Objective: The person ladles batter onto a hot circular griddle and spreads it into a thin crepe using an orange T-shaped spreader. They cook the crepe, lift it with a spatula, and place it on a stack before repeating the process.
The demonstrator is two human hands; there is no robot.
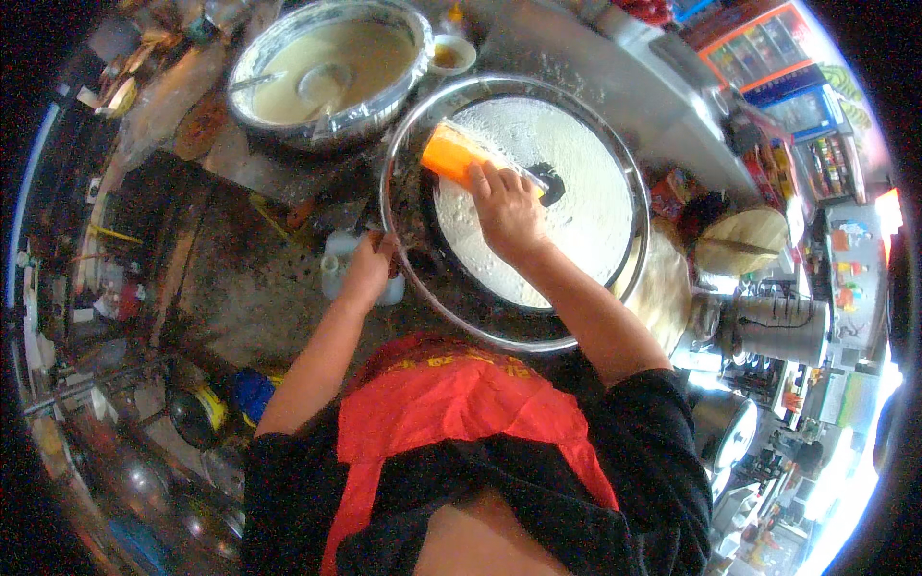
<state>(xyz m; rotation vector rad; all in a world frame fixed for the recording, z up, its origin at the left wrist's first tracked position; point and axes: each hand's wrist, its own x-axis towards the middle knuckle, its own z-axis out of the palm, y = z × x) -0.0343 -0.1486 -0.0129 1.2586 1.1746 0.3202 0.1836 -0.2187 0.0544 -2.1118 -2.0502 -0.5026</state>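
Note:
My right hand point(510, 212) grips an orange scraper point(454, 155) held flat over a round griddle point(439, 223). Pale batter point(591, 194) coats most of the griddle's top, and a dark bare patch point(553, 183) shows beside the scraper's right end. White batter clings along the scraper's far edge. A wide shiny metal ring point(641, 173) surrounds the griddle. At the ring's left side, my left hand point(369, 268) has its fingers curled on the rim; part of that grip is hidden. Below this hand stands a translucent plastic jug point(331, 270).
A large basin point(245, 115) of batter, with a ladle point(320, 108) in it, stands at the far left. Next to it are a small bowl point(454, 54) and a yellow-capped bottle point(455, 13). Round wooden lid point(742, 241) and a metal pot point(778, 327) lie right.

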